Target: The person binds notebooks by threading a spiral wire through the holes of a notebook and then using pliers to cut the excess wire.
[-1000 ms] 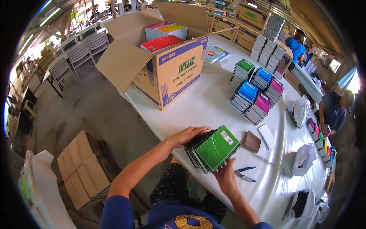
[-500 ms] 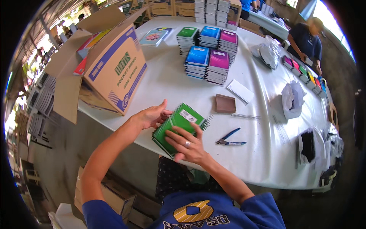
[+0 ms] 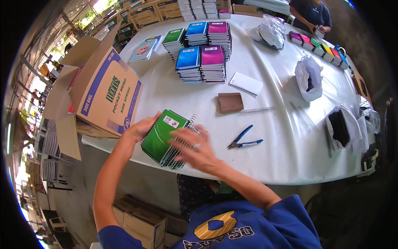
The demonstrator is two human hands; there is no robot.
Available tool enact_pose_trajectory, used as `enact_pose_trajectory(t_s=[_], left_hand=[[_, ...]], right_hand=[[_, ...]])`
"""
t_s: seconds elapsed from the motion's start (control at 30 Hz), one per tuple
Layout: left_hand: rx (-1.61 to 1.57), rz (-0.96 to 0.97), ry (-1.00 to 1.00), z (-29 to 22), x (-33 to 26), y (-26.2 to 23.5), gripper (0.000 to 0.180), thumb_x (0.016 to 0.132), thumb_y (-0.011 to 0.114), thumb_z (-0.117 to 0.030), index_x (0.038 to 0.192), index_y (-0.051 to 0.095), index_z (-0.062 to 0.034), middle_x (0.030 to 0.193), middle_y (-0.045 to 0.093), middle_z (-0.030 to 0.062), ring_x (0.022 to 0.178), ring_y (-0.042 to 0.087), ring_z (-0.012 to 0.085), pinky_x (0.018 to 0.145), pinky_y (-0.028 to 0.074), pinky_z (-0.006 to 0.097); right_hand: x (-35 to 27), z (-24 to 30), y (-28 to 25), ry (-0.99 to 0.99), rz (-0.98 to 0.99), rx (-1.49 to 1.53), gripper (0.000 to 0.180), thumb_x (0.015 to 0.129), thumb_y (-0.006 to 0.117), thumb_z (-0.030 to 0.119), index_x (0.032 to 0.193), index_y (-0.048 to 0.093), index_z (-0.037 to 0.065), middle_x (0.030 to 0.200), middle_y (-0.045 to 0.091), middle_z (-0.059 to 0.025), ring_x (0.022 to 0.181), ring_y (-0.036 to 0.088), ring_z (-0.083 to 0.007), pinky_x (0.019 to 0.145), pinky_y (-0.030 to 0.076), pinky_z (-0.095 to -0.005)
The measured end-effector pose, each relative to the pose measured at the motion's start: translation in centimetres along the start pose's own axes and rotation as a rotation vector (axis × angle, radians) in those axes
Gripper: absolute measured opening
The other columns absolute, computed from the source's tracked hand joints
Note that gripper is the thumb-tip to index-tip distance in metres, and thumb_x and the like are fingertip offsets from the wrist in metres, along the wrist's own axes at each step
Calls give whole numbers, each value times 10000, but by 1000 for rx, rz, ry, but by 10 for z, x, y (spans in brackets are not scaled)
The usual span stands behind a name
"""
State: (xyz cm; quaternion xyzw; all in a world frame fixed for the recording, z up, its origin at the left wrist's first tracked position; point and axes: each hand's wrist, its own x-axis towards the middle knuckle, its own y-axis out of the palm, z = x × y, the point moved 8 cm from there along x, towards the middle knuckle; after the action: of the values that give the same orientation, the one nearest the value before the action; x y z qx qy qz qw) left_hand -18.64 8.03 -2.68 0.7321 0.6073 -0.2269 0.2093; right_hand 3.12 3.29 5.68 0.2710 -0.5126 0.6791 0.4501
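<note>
A stack of green spiral notebooks (image 3: 159, 139) is held over the near edge of the table, tilted, with wire coils showing along both sides. My left hand (image 3: 143, 128) grips its upper left side, the fingers partly hidden by the covers. Across the right side lies my right hand (image 3: 197, 149), fingers spread and blurred by motion, beside a wire coil that sticks out loose (image 3: 192, 120). Right of the hands, cutting pliers (image 3: 244, 139) with blue handles rest spread apart on the table.
An open cardboard box (image 3: 110, 91) stands at left. Farther back are stacks of blue notebooks (image 3: 188, 58) and purple notebooks (image 3: 212, 56). A brown tray-like piece (image 3: 230, 103), loose wire coil (image 3: 258, 110), white pad (image 3: 246, 84) and plastic bags (image 3: 309, 76) lie rightward. Another person (image 3: 311, 16) handles notebooks at far right.
The green notebooks have moved left and tilted, showing several coiled edges on the right. My right hand has shifted from flat on the cover toward that coiled side. The view has turned somewhat.
</note>
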Motion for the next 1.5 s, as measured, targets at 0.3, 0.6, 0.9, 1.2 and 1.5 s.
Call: enact_pose_trajectory(t_s=[0.3,0.6,0.9,1.2,1.5], left_hand=[[1562,205,101,-90,19,111,863,779,611,-686,1386,493,-84,1515,363,127,1440,184,399,1147,142,524],[1627,203,-16,-77,20,110,640,750,681,-546,1258,640,-159,1378,550,-9,1269,446,356,1047,260,546],[1609,279,-54,-79,15,114,723,793,667,-549,1360,531,-121,1463,458,47,1395,298,403,1129,152,550],[1064,186,199,-112,21,139,563,897,616,-159,1424,434,-81,1445,458,144,1281,485,306,1048,412,378],[951,150,296,-108,22,136,604,808,602,-6,1391,490,-116,1195,611,276,1069,656,293,876,536,350]], right_hand=[[-101,-117,-107,490,716,-338,394,731,741,163,1081,608,40,1245,496,-188,1188,473,-331,1060,318,-524],[-112,-94,-107,442,673,-584,417,782,698,182,1142,574,9,1267,471,-186,1171,463,-340,1007,356,-556],[-107,-103,-103,797,205,-1,279,945,578,267,1080,577,23,1044,598,-150,819,585,-246,747,491,-412],[-85,-27,32,1421,288,1668,720,909,249,722,954,549,69,732,604,-56,696,613,-169,640,517,-322],[-72,-27,42,1423,316,1804,735,895,196,747,901,534,94,725,591,-40,649,595,-163,636,519,-323]])
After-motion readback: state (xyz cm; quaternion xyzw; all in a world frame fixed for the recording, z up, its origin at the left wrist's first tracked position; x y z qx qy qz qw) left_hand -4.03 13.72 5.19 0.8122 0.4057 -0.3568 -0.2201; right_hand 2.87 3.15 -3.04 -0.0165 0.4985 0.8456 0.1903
